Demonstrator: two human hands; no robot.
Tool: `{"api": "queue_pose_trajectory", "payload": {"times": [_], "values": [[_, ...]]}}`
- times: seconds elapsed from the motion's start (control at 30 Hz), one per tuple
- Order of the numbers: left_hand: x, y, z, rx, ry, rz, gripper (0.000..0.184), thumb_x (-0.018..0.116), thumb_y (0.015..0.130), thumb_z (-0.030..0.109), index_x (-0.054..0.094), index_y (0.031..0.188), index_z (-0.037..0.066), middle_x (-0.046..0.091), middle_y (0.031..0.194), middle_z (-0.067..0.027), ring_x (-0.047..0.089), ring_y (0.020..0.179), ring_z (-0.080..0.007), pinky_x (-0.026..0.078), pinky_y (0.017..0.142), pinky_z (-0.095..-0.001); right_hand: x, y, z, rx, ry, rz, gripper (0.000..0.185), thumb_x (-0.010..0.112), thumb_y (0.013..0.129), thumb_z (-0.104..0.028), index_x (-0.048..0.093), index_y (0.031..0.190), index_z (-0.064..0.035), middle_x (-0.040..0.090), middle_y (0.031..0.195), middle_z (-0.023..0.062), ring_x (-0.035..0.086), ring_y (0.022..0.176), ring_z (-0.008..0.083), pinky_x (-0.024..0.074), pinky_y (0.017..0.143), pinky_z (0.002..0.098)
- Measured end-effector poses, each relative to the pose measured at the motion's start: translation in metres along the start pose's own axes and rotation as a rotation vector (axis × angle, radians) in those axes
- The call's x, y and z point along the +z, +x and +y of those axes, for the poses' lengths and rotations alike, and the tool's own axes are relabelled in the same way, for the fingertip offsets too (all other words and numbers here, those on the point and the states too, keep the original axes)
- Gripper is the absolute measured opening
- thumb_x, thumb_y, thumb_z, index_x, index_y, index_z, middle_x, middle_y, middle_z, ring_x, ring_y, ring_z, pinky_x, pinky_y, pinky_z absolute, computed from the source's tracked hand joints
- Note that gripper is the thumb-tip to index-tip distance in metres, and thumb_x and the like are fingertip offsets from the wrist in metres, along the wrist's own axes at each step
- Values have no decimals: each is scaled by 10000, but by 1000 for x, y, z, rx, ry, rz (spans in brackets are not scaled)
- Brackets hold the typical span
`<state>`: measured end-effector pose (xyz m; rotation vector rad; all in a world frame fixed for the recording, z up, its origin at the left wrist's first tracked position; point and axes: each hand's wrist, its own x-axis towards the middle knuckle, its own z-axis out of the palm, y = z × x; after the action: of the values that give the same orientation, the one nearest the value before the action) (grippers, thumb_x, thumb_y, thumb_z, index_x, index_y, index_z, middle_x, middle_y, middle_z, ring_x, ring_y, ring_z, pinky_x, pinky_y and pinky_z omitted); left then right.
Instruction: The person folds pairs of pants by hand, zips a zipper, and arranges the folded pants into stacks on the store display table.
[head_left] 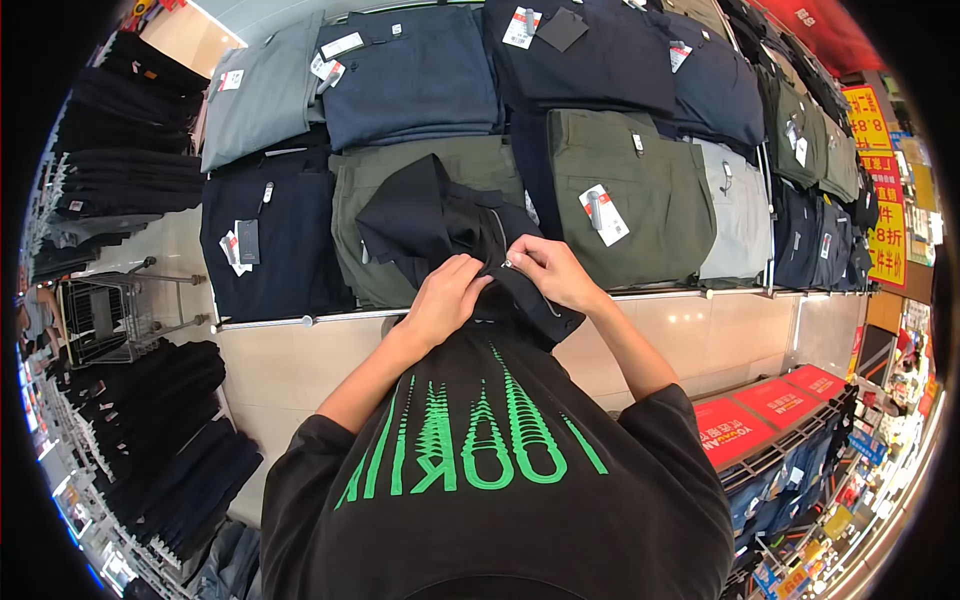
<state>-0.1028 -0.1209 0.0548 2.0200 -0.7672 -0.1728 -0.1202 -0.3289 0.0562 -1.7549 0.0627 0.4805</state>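
Observation:
A black pair of trousers [405,205] is bunched up in front of my chest, over the edge of the clothing rack. Its fly zipper [502,228] shows between my hands. My left hand [447,298] is closed on the cloth beside the zipper, fingertips pinching the fabric. My right hand [548,268] pinches the trousers by the other side of the zipper, near its metal pull. Behind the black pair lie folded olive trousers [350,240], partly covered by it. More folded olive trousers [630,190] with a tag sit to the right.
Several stacks of folded trousers, such as the dark navy pile [265,285], fill the rack [360,316]. A shopping cart [105,315] stands at left beside hanging dark trousers [130,425]. Red signs [770,410] top a low rack at lower right.

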Motion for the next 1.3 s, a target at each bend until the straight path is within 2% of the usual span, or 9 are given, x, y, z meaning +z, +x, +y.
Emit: {"api": "queue_pose_trajectory", "payload": {"times": [0.23,0.5,0.63,0.77,0.87,1.0,1.1,1.2,1.3], "values": [[3,-7,-8,-39,7,7,163,619,755,-18,527,889,-29,528,824,-162,530,786,-347,441,685,-411,19,-4,-9,-122,-128,125,129,546,898,-105,566,879,20,528,651,90,465,610,127,425,600,297],[-1,-10,1,-51,11,0,174,604,755,-40,536,915,-33,531,838,-161,546,815,-340,446,694,-394,11,-10,-6,-64,-73,155,172,551,906,-135,569,849,26,500,613,40,404,552,91,369,521,279],[-4,-15,-9,-134,-100,77,155,587,783,-41,544,932,-37,544,847,-171,560,773,-346,459,676,-369,16,-16,-14,49,96,27,216,561,911,-181,583,879,32,562,658,59,514,597,106,439,586,280],[-2,-8,-17,-323,-397,286,131,570,837,-24,582,966,-44,585,865,-102,588,672,-183,475,570,-281,3,-41,1,-171,-345,37,256,592,886,-185,561,1033,22,577,704,48,529,626,126,455,623,282],[-6,-4,-12,-384,-344,216,132,558,863,-5,589,984,-48,602,843,-78,581,655,-111,480,570,-242,-16,-39,-6,-45,-394,-32,289,615,850,-201,562,1036,14,608,706,103,559,611,227,461,617,319],[1,-8,-28,-433,-422,261,134,569,881,44,594,986,-37,623,821,-66,546,588,-92,464,569,-241,-36,-31,-19,32,166,128,165,482,903,-39,565,1034,16,588,702,-7,493,662,26,412,594,198],[5,-21,-51,-519,-391,249,147,578,888,67,588,998,-30,629,850,-45,547,651,-78,463,625,-224,-15,-14,-45,-6,275,116,167,491,909,-58,568,1040,11,600,725,-11,489,669,14,392,586,172],[1,-30,-66,-460,-711,261,272,598,877,63,522,1128,-10,596,862,-23,541,759,-59,445,690,-198,44,4,-75,-151,22,45,194,536,908,-104,566,1081,-21,649,901,54,574,774,72,455,684,236],[-2,-39,-104,-596,-829,220,318,621,841,34,486,1128,12,603,900,-65,593,844,-120,492,758,-246,108,16,-73,-542,-44,-49,154,535,897,-112,582,985,6,633,907,169,618,862,337,486,761,365]]}}
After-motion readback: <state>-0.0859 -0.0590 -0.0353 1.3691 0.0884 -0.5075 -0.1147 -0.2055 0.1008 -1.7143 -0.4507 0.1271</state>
